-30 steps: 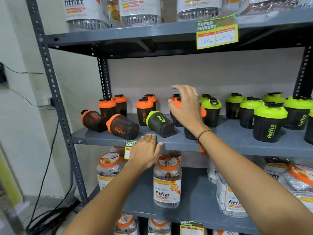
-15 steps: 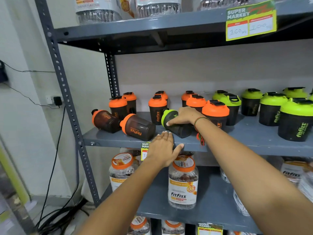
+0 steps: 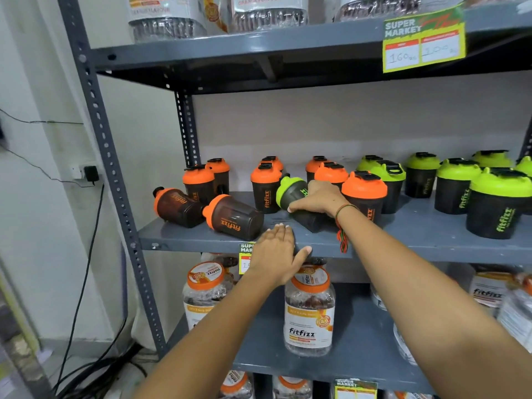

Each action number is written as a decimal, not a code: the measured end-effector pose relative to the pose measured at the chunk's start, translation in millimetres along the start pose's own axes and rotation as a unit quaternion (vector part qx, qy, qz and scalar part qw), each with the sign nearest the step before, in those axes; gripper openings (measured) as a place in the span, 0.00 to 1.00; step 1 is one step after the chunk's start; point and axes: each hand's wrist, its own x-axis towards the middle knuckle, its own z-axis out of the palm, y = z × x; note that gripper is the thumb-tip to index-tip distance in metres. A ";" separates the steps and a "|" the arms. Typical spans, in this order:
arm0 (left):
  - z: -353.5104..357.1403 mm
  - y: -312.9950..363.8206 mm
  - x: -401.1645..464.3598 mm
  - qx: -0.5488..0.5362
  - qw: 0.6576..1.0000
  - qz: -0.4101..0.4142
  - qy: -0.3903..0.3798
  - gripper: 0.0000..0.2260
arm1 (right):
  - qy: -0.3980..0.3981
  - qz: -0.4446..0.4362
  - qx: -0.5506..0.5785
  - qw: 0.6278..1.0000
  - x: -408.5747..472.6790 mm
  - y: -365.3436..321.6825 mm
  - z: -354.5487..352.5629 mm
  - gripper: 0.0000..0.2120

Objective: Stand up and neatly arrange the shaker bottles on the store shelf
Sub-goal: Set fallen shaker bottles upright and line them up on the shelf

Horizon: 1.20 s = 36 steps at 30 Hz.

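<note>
A green-lidded dark shaker bottle (image 3: pixel 292 192) lies on its side on the grey middle shelf (image 3: pixel 403 240), lid pointing back-left. My right hand (image 3: pixel 319 198) is closed over its body. My left hand (image 3: pixel 277 251) rests flat with fingers apart on the shelf's front edge, holding nothing. Two orange-lidded shakers (image 3: pixel 233 217) (image 3: pixel 177 204) lie toppled at the shelf's left end. Several orange-lidded shakers (image 3: pixel 364 194) stand upright behind and beside my right hand. Several green-lidded shakers (image 3: pixel 495 203) stand upright on the right.
The shelf above (image 3: pixel 288 50) carries clear jars and a yellow price tag (image 3: pixel 423 44). Orange-lidded fitfizz jars (image 3: pixel 309 309) stand on the shelf below. A grey perforated upright (image 3: pixel 109 156) frames the left side, with a wall socket (image 3: pixel 86 171) and cables (image 3: pixel 86 283) beyond it.
My right hand came down from above the upright shakers and closed on the lying green-lidded shaker. My left hand stayed on the shelf edge. The view moved closer.
</note>
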 end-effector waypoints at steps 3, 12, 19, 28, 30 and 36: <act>1.1 0.0 -0.4 -0.002 1.000 0.000 0.005 0.35 | 0.062 -0.020 0.032 0.997 -6.9 -2.0 -13.4 0.27; 5.7 0.8 -1.4 -0.003 1.000 -0.004 0.028 0.34 | 0.265 0.009 0.222 0.938 -37.5 8.0 -89.4 0.34; 8.6 2.0 -1.8 0.007 0.999 -0.016 0.043 0.34 | 0.360 0.103 0.296 0.879 -55.2 79.2 -107.6 0.34; 11.5 1.8 -0.9 -0.011 0.999 -0.025 0.046 0.35 | 0.355 0.185 0.280 0.873 -58.6 150.3 -71.4 0.43; 11.4 1.9 -0.8 -0.012 0.999 -0.028 0.045 0.35 | 0.335 0.194 0.264 0.884 -59.4 160.0 -58.3 0.43; 13.3 2.0 -0.8 -0.013 0.998 -0.037 0.039 0.36 | 0.312 0.205 0.261 0.890 -63.9 175.4 -32.8 0.44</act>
